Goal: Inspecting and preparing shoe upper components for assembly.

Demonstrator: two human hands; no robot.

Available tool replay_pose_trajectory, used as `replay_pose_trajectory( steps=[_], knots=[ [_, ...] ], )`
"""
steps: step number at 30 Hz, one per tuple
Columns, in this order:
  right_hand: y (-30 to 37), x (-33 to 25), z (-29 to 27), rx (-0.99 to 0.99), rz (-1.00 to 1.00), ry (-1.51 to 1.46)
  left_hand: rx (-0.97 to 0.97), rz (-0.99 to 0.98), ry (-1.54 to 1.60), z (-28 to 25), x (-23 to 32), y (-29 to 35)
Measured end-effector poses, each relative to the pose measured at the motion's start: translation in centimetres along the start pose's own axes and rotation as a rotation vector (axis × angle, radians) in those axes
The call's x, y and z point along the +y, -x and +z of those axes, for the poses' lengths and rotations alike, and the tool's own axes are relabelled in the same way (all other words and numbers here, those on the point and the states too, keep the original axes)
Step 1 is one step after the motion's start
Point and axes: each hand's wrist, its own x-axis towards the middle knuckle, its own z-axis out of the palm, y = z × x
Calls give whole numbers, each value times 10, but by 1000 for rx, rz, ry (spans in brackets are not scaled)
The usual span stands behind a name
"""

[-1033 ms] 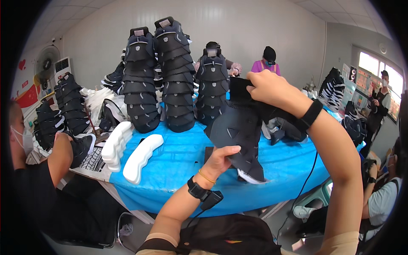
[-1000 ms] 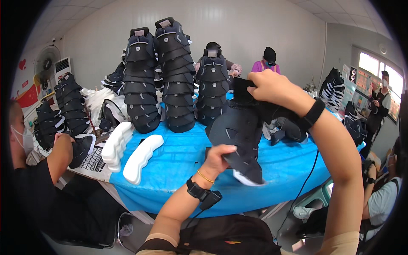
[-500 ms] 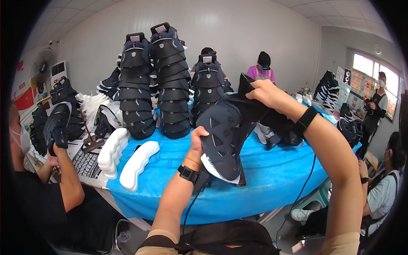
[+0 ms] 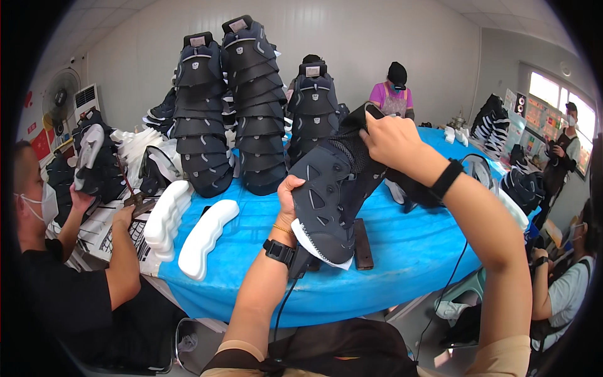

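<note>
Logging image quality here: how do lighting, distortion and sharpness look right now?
Head view: the ceiling edge bends, fisheye-style; head view: the window looks washed out; head view: the shoe and left hand look fairly sharp.

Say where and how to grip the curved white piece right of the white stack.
Probably across the middle of the curved white piece, from above and the right: it is long and narrow, its wavy right edge faces bare blue cover, and the white stack stands close on its left.
</note>
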Motion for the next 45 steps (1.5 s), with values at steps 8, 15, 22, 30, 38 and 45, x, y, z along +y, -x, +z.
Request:
replay_pose_trajectory(
  steps=[8, 15, 22, 30, 38, 45],
  knots=[
    [-22, 44, -44, -468, 405, -1278, -114, -60, 197, -7, -12, 0],
    [-1, 57, 30, -586, 380, -1854, -97, -20, 184, -24, -11, 1],
    [19, 59, 30, -485, 396, -1700, -108, -65, 204, -16, -18, -1],
    [44, 38, 38, -1183, 471, -1890, -7, -107, 139, -18, -19, 1],
    [9, 33, 1, -456, 541, -1574, 5, -30, 59, -13, -17, 0],
    [0, -3, -19, -542, 474, -1196, 30, 75, 41, -19, -16, 1]
  ],
)
